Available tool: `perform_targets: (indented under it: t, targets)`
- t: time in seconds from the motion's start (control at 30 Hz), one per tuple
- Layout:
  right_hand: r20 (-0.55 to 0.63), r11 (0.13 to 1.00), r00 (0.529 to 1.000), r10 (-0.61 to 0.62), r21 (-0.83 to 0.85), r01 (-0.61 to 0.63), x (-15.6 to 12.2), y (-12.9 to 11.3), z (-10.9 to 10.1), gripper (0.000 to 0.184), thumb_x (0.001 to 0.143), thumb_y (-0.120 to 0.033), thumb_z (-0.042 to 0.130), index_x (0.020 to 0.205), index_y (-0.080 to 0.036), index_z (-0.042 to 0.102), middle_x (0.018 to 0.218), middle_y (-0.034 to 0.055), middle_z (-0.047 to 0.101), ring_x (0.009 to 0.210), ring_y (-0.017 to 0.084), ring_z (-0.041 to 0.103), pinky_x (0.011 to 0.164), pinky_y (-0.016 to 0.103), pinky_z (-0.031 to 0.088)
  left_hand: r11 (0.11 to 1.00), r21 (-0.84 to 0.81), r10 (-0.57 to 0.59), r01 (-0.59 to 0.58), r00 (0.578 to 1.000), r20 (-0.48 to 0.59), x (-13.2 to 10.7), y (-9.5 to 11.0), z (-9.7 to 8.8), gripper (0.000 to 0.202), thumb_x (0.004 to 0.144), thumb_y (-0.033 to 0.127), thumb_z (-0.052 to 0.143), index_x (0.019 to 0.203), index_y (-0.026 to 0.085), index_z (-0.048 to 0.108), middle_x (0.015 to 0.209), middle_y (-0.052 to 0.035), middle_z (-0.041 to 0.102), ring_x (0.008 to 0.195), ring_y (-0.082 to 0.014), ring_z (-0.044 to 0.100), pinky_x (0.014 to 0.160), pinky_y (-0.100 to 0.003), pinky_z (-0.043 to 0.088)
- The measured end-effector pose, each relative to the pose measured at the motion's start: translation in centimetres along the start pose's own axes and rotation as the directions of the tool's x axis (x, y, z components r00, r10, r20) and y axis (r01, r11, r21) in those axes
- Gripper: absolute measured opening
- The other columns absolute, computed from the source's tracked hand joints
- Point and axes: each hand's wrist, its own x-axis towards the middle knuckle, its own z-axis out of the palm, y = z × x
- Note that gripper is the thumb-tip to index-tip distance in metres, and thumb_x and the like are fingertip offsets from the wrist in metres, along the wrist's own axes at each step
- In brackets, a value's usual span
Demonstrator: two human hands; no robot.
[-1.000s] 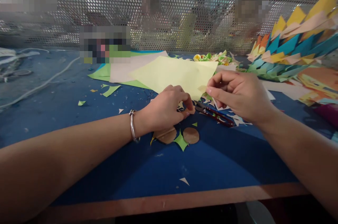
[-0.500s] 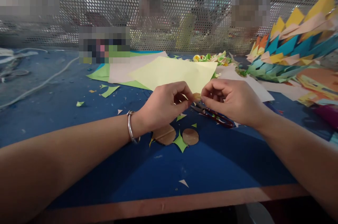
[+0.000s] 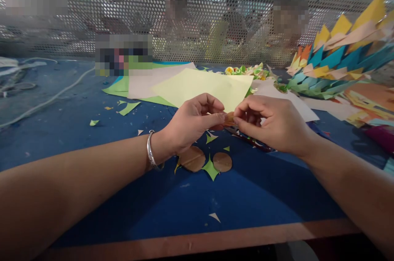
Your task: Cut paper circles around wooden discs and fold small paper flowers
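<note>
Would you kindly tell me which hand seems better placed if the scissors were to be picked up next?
Probably the right hand: the dark red scissor handles lie close beneath it, farther from the left hand. Both hold a small orange-tan piece, so the right would first need to let go.

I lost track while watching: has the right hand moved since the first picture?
Yes: the right hand has moved lower in view, towards the smaller brown disc.

Small tan piece (image 3: 229, 119), held at both ends
</note>
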Motion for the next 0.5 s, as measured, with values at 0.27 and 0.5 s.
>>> perform_targets:
  t: [0.27, 0.5]
  targets:
    - [0.028, 0.999, 0.999, -0.033, -0.034, 0.034, -0.07, 0.00, 0.08, 0.009, 0.085, -0.023, 0.062, 0.076, -0.022, 0.063, 0.068, -0.0003, 0.064, 0.050, 0.011, 0.054, 0.048, 0.027, 0.040, 0.984, 0.151, 0.101, -0.097, 0.995, -0.024, 0.08, -0.61, -0.36, 0.022, 0.070, 0.011, 0.070, 0.084, 0.017, 0.054, 0.078, 0.0005, 0.065, 0.073, -0.0111, 0.066, 0.070, -0.026, 0.054]
    - [0.031, 1.000, 1.000, -0.002, 0.007, 0.002, -0.09, 0.32, -0.16, 0.006, 0.084, -0.026, 0.064, 0.081, -0.022, 0.067, 0.069, -0.0012, 0.063, 0.052, 0.010, 0.053, 0.045, 0.024, 0.038, 0.964, 0.234, 0.136, -0.124, 0.990, -0.035, 0.25, -0.58, -0.61, 0.021, 0.070, 0.012, 0.070, 0.080, 0.019, 0.053, 0.073, 0.0007, 0.065, 0.070, -0.0122, 0.065, 0.069, -0.029, 0.053]
